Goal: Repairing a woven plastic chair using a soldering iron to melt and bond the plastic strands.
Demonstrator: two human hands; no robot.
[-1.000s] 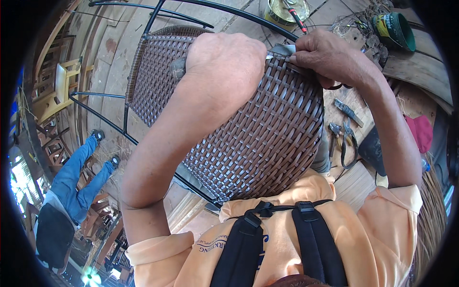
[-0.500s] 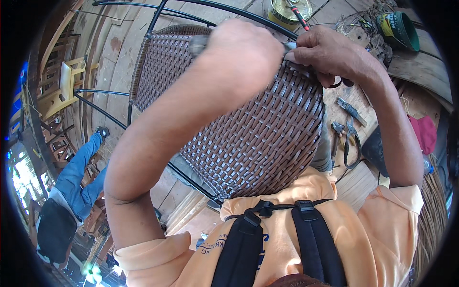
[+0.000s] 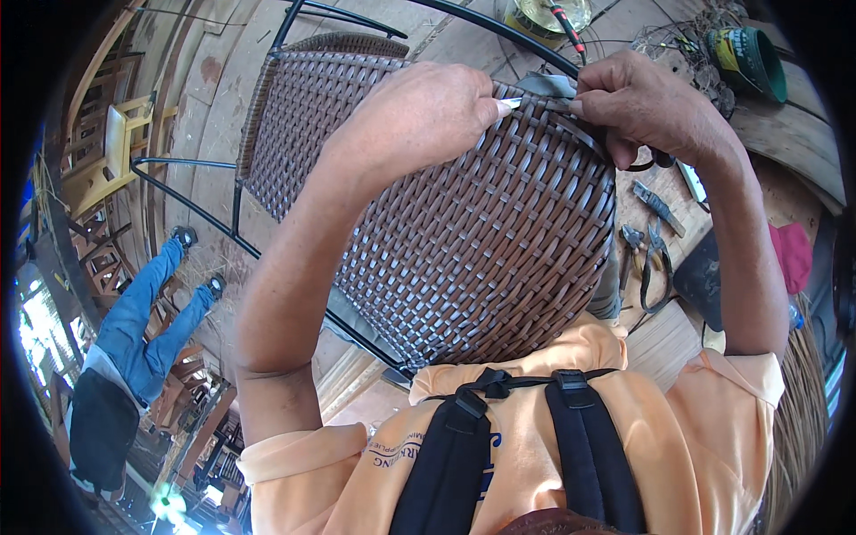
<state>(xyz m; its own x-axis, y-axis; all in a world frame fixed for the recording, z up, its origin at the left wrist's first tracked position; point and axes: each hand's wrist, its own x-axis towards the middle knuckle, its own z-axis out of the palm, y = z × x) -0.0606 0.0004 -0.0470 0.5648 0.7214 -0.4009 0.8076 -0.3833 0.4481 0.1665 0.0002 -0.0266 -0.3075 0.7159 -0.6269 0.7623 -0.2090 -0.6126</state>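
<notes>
A brown woven wicker panel [image 3: 473, 241] on a black metal chair frame [image 3: 508, 31] lies in front of me, close against my shirt. My left hand [image 3: 437, 116] is closed at its far edge, thumb against the weave. A small shiny pale tip [image 3: 510, 104] shows beside that thumb; the rest of it is hidden under the hand. To its right, my right hand [image 3: 633, 102] pinches a dark brown weaving strand [image 3: 563, 107] at the same edge. A dark loop of strand [image 3: 644, 165] shows below the right hand.
Right of the panel lie pliers [image 3: 658, 263], a second pair of pliers [image 3: 631, 239] and a grey-handled tool [image 3: 658, 207]. A green can [image 3: 758, 67] and a tub [image 3: 539, 18] with a red-black screwdriver [image 3: 566, 27] stand beyond. Another person [image 3: 143, 339] is at the left.
My left hand has moved slightly down and turned; the grey rounded end seen beside it before no longer shows. The right hand has shifted slightly right. The other person's legs have moved.
</notes>
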